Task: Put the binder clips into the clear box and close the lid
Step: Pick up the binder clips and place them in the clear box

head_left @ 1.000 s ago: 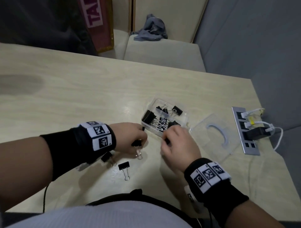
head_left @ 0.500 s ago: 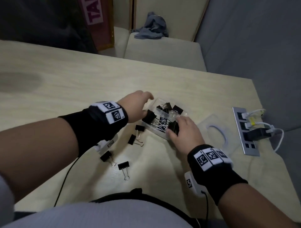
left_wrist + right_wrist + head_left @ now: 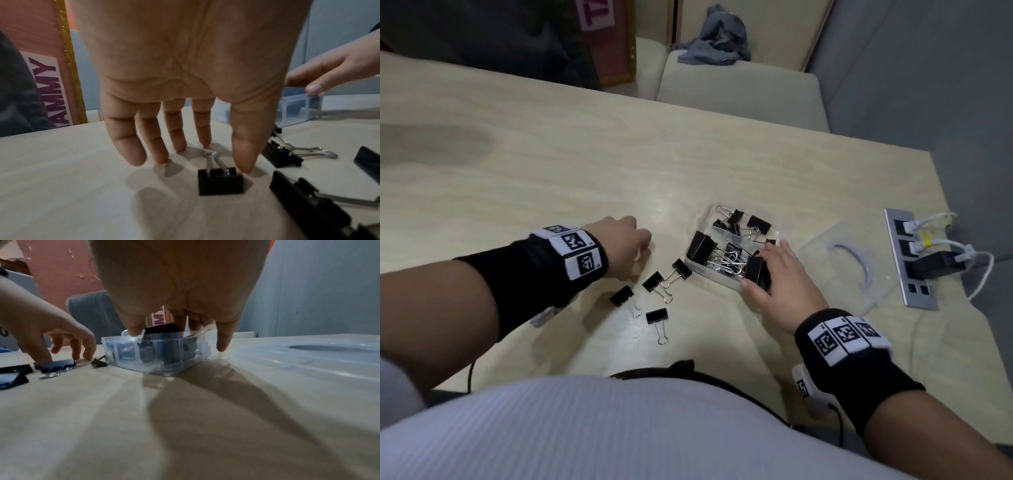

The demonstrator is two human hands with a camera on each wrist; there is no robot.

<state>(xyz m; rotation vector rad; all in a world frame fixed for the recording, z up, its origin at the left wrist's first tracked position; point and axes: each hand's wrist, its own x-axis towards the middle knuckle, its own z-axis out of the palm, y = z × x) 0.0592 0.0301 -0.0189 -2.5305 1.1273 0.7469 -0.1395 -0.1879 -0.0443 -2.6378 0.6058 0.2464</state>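
Observation:
The clear box [image 3: 707, 213] sits open on the table and holds several black binder clips [image 3: 700, 247]. My right hand [image 3: 763, 264] rests on its near right corner, thumb on the rim [image 3: 134, 332], fingers spread over a large clip [image 3: 756, 274]. The clear lid [image 3: 822, 274] lies flat just right of the box. Several loose clips [image 3: 657, 317] lie on the table left of the box. My left hand [image 3: 642, 250] is empty, fingers pointing down over one small clip [image 3: 221, 185]; its thumb tip [image 3: 244, 168] is at that clip's corner.
A grey power strip [image 3: 909, 263] with white cables and a black plug lies near the table's right edge. A cushioned bench with a grey cloth [image 3: 717, 37] stands beyond the far edge. My torso is against the near edge.
My left hand carried a clip to the box, let it go, and came back left and down over the loose clips. My right hand stayed at the box's near corner.

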